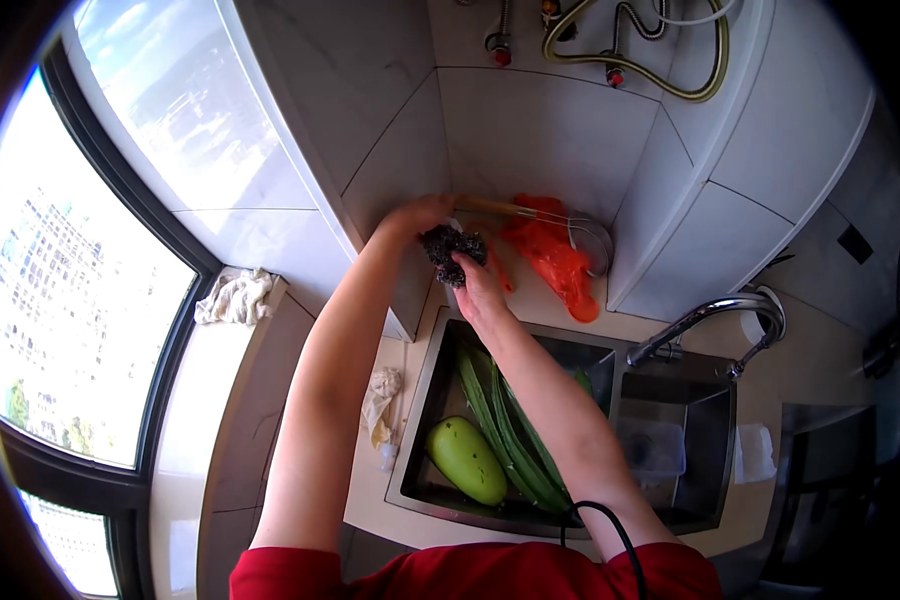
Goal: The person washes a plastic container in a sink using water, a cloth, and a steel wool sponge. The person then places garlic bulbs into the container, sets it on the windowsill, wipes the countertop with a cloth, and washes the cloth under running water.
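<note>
My right hand (481, 288) is closed on a dark steel wool scourer (455, 252), held up above the counter behind the sink. My left hand (422, 214) is beside the scourer, near the corner wall. Its fingers look curled, but what they hold, if anything, is hidden. Right by those fingers is the end of the wooden handle of a wire strainer (492, 207); I cannot tell whether they touch it. The strainer's round mesh head leans over a crumpled red plastic bag (550, 255) on the back counter.
Below my arms, the sink (410, 490) holds a green melon-like gourd (467, 460) and several long ridged green gourds (505, 430). A clear plastic container (652, 448) sits in the right basin, near the faucet (705, 318). Cloths lie by the window (235, 297) and left of the sink (380, 400).
</note>
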Demonstrator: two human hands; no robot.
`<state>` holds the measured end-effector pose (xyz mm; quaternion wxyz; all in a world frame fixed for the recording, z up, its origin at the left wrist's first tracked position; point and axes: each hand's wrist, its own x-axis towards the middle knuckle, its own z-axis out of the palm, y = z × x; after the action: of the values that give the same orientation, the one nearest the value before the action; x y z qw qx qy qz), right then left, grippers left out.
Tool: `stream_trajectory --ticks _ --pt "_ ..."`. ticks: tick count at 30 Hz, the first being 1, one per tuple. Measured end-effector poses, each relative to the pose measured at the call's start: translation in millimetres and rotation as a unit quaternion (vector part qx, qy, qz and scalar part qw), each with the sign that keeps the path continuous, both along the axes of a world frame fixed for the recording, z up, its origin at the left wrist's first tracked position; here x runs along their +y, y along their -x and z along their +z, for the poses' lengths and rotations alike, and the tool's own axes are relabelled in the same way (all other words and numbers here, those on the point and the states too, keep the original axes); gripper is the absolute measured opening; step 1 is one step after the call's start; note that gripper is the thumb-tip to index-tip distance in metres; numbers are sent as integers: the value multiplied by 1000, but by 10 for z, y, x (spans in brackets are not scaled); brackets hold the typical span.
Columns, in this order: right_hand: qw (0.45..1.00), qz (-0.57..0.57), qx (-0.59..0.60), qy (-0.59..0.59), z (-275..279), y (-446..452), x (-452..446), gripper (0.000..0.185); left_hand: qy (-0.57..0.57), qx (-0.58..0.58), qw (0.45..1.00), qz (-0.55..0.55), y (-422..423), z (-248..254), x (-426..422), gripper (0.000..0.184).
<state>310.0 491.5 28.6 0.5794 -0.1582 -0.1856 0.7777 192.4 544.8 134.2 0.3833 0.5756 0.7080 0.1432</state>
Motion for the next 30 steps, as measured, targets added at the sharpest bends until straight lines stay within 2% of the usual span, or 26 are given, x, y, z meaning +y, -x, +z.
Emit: stream_trajectory --ticks 6,14,25,27,28,30 --pt "1000 -24 -7 14 11 38 -2 43 3 -87 996 6 96 -91 -14 57" --pt "999 -39 -17 17 -9 72 22 42 -61 -86 994 -13 163 -333 78 48" --pt "999 -38 -26 5 38 62 -2 41 -100 -56 993 -27 132 -368 61 42" --pt "999 -32 -13 2 39 23 -5 41 -78 -129 989 -3 107 -379 69 38" --pt "1000 -21 -13 4 34 -12 -10 41 -76 -128 989 -10 115 -399 84 38" --pt "1000 -22 -11 11 31 -112 -38 41 -64 -222 973 -16 151 -449 127 35"
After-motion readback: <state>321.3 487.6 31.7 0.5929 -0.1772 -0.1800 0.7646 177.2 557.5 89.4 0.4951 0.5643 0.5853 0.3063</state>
